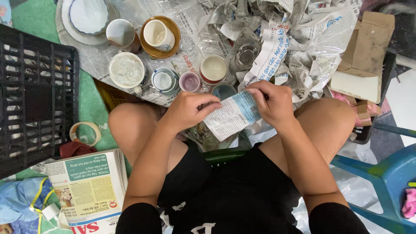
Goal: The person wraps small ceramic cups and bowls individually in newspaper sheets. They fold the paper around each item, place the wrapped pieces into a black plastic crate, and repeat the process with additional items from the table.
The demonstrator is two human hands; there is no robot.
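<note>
Blk crate (37, 99), blue chair (381, 173), green floor mat (91, 104), white-blue printed paper (232, 115).

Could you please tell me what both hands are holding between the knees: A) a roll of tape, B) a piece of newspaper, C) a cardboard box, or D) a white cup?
B: the left hand and the right hand each grip an end of a printed piece of newspaper, while the cups stand apart on the paper ahead.

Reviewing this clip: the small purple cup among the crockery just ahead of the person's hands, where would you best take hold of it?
Judging from above: the small purple cup stands upright, mouth open, with a blue-rimmed cup and a red-banded cup close on either side. A grip on its rim, coming straight down, probably suits best, since the sides are crowded.
</note>
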